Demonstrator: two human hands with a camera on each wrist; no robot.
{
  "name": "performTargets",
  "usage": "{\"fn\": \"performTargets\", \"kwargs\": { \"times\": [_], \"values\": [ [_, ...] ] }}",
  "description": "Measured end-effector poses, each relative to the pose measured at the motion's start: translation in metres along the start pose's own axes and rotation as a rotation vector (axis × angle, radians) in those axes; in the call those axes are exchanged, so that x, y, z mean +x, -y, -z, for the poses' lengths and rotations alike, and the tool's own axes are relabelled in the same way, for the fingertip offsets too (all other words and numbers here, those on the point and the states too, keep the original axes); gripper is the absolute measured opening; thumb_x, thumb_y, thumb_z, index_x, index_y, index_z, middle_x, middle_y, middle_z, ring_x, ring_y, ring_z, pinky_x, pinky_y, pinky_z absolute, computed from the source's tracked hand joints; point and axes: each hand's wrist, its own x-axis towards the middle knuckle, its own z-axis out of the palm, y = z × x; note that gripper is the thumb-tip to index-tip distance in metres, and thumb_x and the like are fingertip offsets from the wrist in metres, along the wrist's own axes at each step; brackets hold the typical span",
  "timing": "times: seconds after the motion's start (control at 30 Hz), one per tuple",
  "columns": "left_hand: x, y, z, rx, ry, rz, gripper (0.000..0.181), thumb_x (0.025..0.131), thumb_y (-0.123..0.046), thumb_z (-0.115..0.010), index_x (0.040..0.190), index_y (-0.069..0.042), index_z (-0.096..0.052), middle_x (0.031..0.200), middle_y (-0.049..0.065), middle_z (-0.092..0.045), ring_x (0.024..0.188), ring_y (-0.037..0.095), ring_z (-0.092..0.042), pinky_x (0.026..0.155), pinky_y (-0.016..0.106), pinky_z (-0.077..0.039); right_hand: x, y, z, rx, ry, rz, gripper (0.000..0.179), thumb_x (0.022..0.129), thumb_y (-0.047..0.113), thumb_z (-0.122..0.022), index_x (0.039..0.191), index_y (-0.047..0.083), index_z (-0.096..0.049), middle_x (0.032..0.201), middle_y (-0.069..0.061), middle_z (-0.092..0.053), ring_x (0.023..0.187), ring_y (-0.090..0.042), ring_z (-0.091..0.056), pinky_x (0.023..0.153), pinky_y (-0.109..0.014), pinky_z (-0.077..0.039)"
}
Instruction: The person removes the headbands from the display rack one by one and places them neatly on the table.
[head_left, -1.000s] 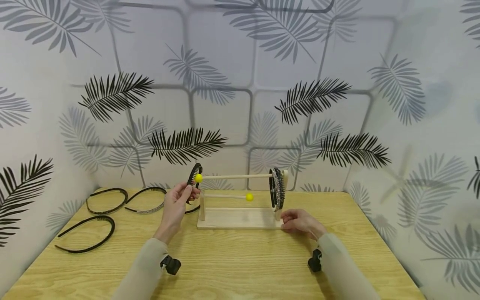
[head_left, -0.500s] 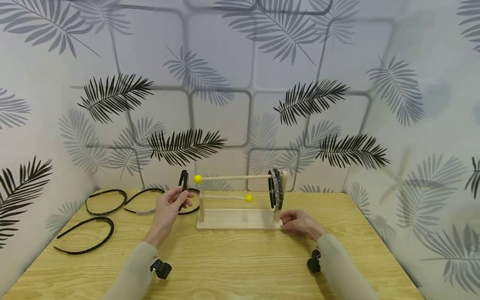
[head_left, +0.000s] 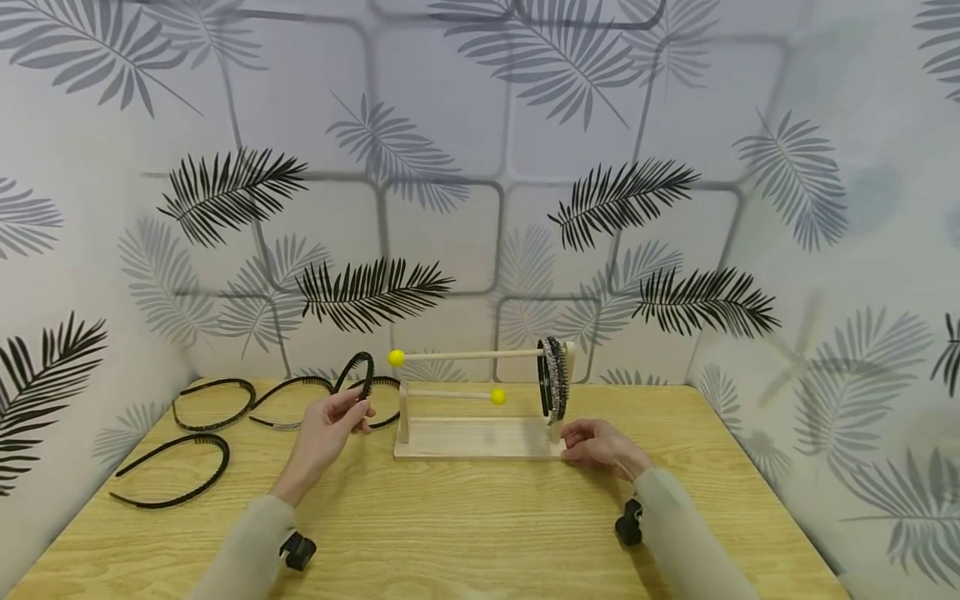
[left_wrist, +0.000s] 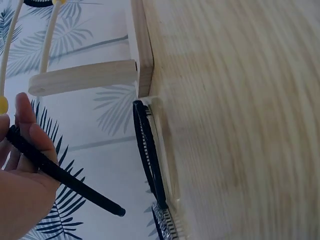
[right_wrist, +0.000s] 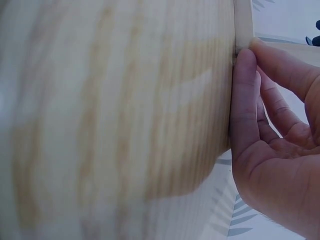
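My left hand [head_left: 326,433] pinches a black toothed headband [head_left: 369,372] between thumb and fingers, just left of the wooden stand [head_left: 480,440]. In the left wrist view one end of that headband [left_wrist: 75,183] sticks out past the palm. The stand has two rods tipped with yellow balls [head_left: 396,357]. Several black and glittery headbands [head_left: 555,379] hang together at the right end of its upper rod. At the base's right end my right hand [head_left: 602,443] grips the wood. In the right wrist view, this hand's thumb and forefinger [right_wrist: 285,65] meet at the edge.
On the table's left side lie several headbands, among them a plain black one [head_left: 213,479] at the front and a glittery one [head_left: 288,426] farther back. Another headband [head_left: 388,423] lies behind my left hand, close to the stand. A leaf-patterned wall [head_left: 480,250] encloses the wooden table [head_left: 465,525].
My left hand has drawn the headband away from the upper rod's yellow ball, leftward and slightly down, and turned it to show its curve. The right hand has stayed put.
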Motion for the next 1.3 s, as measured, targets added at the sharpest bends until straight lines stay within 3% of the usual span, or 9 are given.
{"fn": "performTargets", "kwargs": {
  "times": [0.13,0.37,0.47,0.6,0.83,1.07,1.3],
  "values": [
    [-0.003,0.002,0.005,0.098,0.039,-0.005,0.041,0.101,-0.017,-0.056,0.137,0.003,-0.053,0.104,0.018,-0.070,0.075,0.014,-0.068,0.075,0.023,-0.054,0.001,0.000,0.002,-0.006,0.004,-0.002,0.036,0.084,-0.004,-0.070,0.119,-0.005,-0.059,0.097,-0.008,-0.059,0.084,-0.015,-0.056,0.072,-0.025,-0.054],
    [-0.007,0.009,0.018,0.140,0.096,0.050,0.047,0.100,-0.018,-0.058,0.142,0.002,-0.048,0.100,0.010,-0.072,0.078,0.018,-0.068,0.076,0.028,-0.054,0.002,0.000,0.002,0.016,0.005,-0.004,0.036,0.084,-0.006,-0.069,0.118,-0.006,-0.058,0.097,-0.008,-0.059,0.084,-0.015,-0.057,0.073,-0.026,-0.056],
    [-0.010,0.013,0.025,0.153,0.129,0.044,0.049,0.100,-0.020,-0.058,0.142,0.004,-0.047,0.103,0.014,-0.071,0.079,0.016,-0.068,0.077,0.031,-0.055,0.001,0.000,0.001,0.020,0.003,-0.001,0.036,0.084,-0.006,-0.069,0.119,-0.006,-0.058,0.097,-0.008,-0.059,0.084,-0.015,-0.057,0.073,-0.025,-0.056],
    [-0.013,0.018,0.036,0.153,0.192,0.035,0.050,0.100,-0.024,-0.059,0.139,0.005,-0.049,0.108,0.022,-0.069,0.081,0.015,-0.067,0.077,0.033,-0.055,0.000,0.000,0.000,0.020,-0.003,0.001,0.037,0.084,-0.006,-0.069,0.120,-0.008,-0.058,0.097,-0.008,-0.059,0.084,-0.014,-0.057,0.073,-0.024,-0.056],
    [-0.016,0.024,0.060,0.172,0.282,0.044,0.054,0.099,-0.025,-0.060,0.140,0.007,-0.047,0.108,0.023,-0.070,0.079,0.015,-0.069,0.062,0.029,-0.048,0.000,0.000,0.000,0.009,-0.012,-0.018,0.036,0.085,-0.005,-0.070,0.120,-0.005,-0.059,0.098,-0.007,-0.059,0.085,-0.014,-0.057,0.073,-0.025,-0.056],
    [-0.020,0.028,0.081,0.123,0.433,0.076,0.053,0.098,-0.020,-0.061,0.137,0.014,-0.047,0.106,0.028,-0.068,0.081,0.023,-0.071,0.073,0.038,-0.057,0.000,-0.001,0.000,-0.015,-0.017,-0.021,0.035,0.084,-0.004,-0.070,0.117,-0.003,-0.061,0.098,-0.008,-0.060,0.084,-0.016,-0.057,0.071,-0.025,-0.053],
    [-0.024,0.034,0.094,0.100,0.509,0.178,0.058,0.094,-0.022,-0.067,0.136,0.014,-0.048,0.105,0.026,-0.070,0.085,0.029,-0.071,0.076,0.041,-0.058,0.000,0.000,-0.001,-0.011,-0.015,-0.002,0.037,0.084,-0.004,-0.071,0.119,-0.006,-0.059,0.098,-0.007,-0.060,0.084,-0.014,-0.057,0.072,-0.023,-0.055]
  ]
}}
